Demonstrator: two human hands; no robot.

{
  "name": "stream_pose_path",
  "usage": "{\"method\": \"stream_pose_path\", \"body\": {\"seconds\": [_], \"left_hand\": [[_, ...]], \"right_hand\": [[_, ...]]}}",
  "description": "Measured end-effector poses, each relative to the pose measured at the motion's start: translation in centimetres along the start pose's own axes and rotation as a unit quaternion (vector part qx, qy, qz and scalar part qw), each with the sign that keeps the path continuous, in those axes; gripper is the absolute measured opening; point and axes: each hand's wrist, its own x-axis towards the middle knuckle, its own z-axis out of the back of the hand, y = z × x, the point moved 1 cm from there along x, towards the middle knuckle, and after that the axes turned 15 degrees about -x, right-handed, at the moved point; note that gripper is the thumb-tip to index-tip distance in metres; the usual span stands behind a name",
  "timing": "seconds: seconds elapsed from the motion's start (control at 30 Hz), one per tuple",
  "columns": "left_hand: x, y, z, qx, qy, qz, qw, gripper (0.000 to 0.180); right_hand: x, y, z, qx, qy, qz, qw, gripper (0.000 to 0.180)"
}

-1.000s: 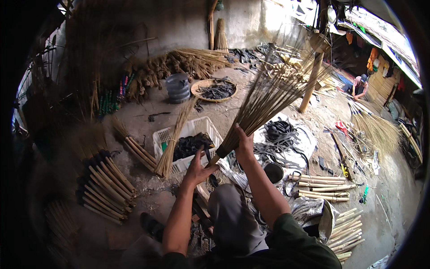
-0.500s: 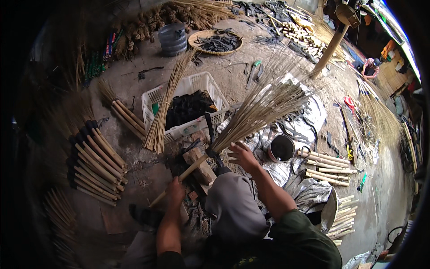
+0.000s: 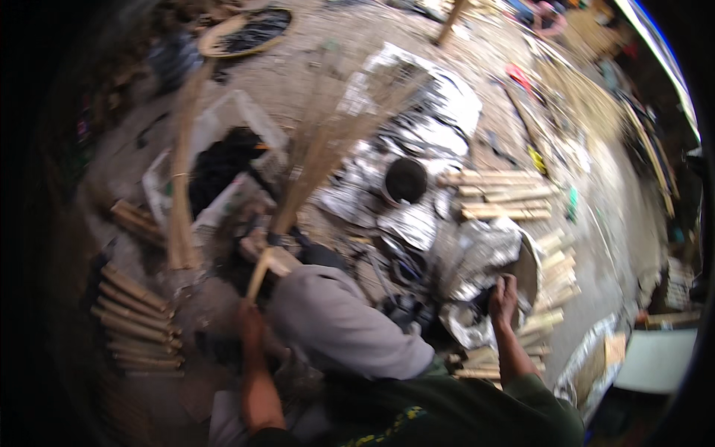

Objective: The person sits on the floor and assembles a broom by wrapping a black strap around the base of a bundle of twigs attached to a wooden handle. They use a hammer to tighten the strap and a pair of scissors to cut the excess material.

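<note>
My left hand (image 3: 251, 320) is closed around the pale handle of a stick broom (image 3: 258, 276). The broom leans up and away past my knee, its thin bristles (image 3: 316, 153) fanned out, with a dark binding where they meet the handle. Off to the right, my right hand (image 3: 504, 298) is at the mouth of a round container (image 3: 532, 257) lined with crumpled silver sheeting (image 3: 484, 242). Something dark lies beside its fingers, which are too blurred to show whether they grip it. A wooden block (image 3: 283, 261) is next to the broom handle by my knee.
A white plastic crate (image 3: 242, 112) holds black material, with a tied bundle of thin sticks (image 3: 181, 179) against it. A dark pot (image 3: 405, 181) stands on silver sheeting. Cut handles lie in piles left (image 3: 138, 316) and right (image 3: 506, 195). A person (image 3: 550, 18) sits far off.
My right hand has left the broom's binding and moved right and nearer to the lined container. My left hand stays on the handle. The whole view has swung rightward.
</note>
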Motion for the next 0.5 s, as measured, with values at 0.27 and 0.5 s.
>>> {"method": "stream_pose_path", "body": {"seconds": [0.27, 0.5], "left_hand": [[1.7, 1.5, 0.1, 0.069, 0.002, 0.007, 0.998, 0.045], [2.2, 1.1, 0.6, 0.063, -0.004, 0.018, 0.998, 0.046]], "right_hand": [[-1.8, -17.7, -2.0, 0.023, 0.094, -0.12, 0.988, 0.043], [-0.1, -14.9, -2.2, -0.09, 0.109, -0.151, 0.978, 0.042]]}}
